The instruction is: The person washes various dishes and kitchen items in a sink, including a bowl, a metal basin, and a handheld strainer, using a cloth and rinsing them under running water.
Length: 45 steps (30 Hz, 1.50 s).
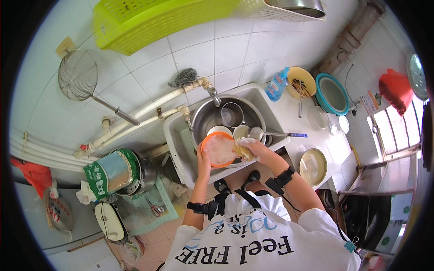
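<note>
My left hand [204,160] grips the left rim of an orange plastic bowl [219,149] that has suds inside, held over the front of the sink. In my right hand [255,148] is a yellow sponge [244,151], foamy and pressed against the bowl's right edge. Behind them a large stainless steel basin [206,113] sits in the sink. It holds a clear cup or pot [232,115], a white bowl [220,130] partly hidden by the orange one, and another light bowl [240,131]. A metal ladle [256,132] with a blue-ended handle reaches over the sink's right edge.
The double sink [177,145] has two taps, one being the metal tap [214,96]. On the right counter stand a blue soap bottle [277,84], a yellow bowl [301,81] with utensils, a teal basin [332,94] and a round lidded container [312,166]. A wire strainer [78,75] hangs at left.
</note>
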Each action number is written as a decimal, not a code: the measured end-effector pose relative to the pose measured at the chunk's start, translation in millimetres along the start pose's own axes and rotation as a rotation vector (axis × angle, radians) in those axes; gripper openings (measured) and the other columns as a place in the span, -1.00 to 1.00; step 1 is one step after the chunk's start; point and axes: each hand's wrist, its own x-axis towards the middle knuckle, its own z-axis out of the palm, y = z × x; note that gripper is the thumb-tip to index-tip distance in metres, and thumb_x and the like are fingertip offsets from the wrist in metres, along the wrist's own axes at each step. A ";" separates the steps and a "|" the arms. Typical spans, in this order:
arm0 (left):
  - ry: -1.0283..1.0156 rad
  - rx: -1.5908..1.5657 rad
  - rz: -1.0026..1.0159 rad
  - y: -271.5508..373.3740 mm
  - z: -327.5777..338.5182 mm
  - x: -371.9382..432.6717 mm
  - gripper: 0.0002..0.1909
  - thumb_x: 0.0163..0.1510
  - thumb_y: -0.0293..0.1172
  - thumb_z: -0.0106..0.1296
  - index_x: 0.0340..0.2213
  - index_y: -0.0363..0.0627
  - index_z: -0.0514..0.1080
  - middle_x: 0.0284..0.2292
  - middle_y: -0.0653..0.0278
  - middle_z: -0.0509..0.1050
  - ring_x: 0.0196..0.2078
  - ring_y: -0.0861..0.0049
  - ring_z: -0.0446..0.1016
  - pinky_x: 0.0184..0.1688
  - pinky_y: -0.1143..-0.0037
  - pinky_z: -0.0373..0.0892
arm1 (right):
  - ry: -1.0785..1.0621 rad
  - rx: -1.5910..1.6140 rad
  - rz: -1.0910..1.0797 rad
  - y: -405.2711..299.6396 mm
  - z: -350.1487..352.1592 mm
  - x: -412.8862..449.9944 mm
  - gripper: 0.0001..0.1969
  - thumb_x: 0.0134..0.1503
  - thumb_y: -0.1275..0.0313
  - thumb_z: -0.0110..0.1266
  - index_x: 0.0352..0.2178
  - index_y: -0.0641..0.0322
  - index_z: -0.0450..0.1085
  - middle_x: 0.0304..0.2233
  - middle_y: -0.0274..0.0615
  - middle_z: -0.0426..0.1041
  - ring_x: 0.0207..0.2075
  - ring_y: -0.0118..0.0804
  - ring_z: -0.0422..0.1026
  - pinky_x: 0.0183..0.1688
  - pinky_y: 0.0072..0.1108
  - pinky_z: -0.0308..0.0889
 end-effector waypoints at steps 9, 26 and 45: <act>-0.262 0.033 -0.065 -6.4 45.8 -1.5 -0.46 0.12 0.09 -0.32 0.06 0.14 0.03 0.02 0.27 0.17 0.02 0.35 0.24 -0.30 0.34 0.46 | 0.392 -1.243 -0.852 10.4 -8.2 -26.0 -0.57 -0.11 0.46 -0.01 -0.11 0.21 0.26 -0.21 -0.12 0.36 -0.12 -0.13 0.31 -0.05 -0.46 0.20; -0.630 0.184 -0.218 -109.6 256.5 -101.5 -0.53 0.18 -0.10 -0.31 0.05 -0.07 0.08 -0.01 0.17 0.19 0.01 0.39 0.21 -0.02 0.43 0.24 | 0.329 -1.176 -0.143 134.6 -188.0 -167.3 -0.78 -0.03 0.34 -0.09 -0.43 0.24 0.43 -0.42 0.02 0.45 -0.47 -0.07 0.42 -0.46 -0.28 0.31; -0.746 0.128 -0.574 -176.3 463.7 -191.4 -0.56 0.17 -0.10 -0.36 0.04 0.13 -0.06 -0.02 0.13 0.16 -0.07 0.20 0.32 -0.45 0.25 0.51 | 0.929 -1.198 -0.413 218.1 -334.7 -324.4 -0.52 0.04 0.36 -0.10 0.00 0.35 0.16 -0.04 -0.05 0.28 0.04 -0.15 0.21 0.11 -0.43 0.07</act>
